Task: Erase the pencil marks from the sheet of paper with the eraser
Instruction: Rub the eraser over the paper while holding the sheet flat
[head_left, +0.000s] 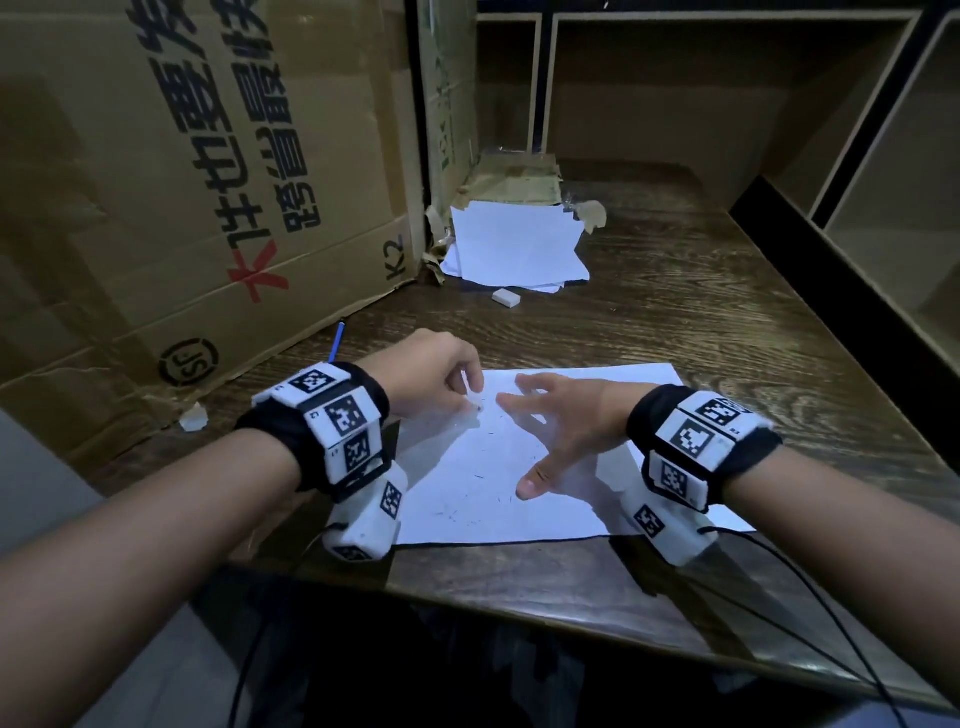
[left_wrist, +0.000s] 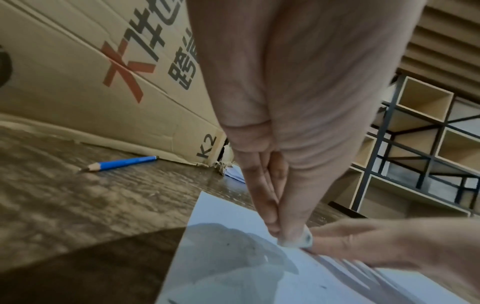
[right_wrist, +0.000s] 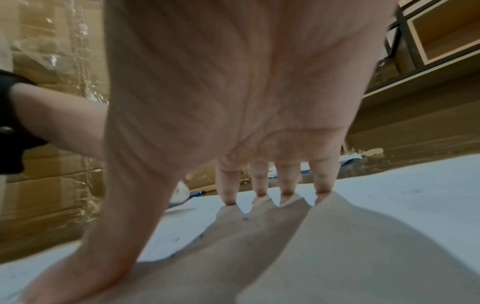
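A white sheet of paper (head_left: 467, 483) with scattered faint pencil marks lies on the dark wooden table near its front edge. My left hand (head_left: 441, 371) pinches a small white eraser (head_left: 475, 402) and holds its tip down on the sheet's upper left part; in the left wrist view the eraser (left_wrist: 302, 240) shows below my fingertips, touching the sheet (left_wrist: 233, 267). My right hand (head_left: 558, 428) lies spread on the paper just right of the eraser, fingers straight. The right wrist view shows its fingertips (right_wrist: 230, 197) pressing the sheet (right_wrist: 389, 195).
A second white eraser (head_left: 505, 298) lies farther back, in front of a stack of white sheets (head_left: 514, 247). A blue pencil (head_left: 336, 342) lies left of the paper beside a large cardboard box (head_left: 182, 182). Wooden shelves (head_left: 883, 182) stand at the right.
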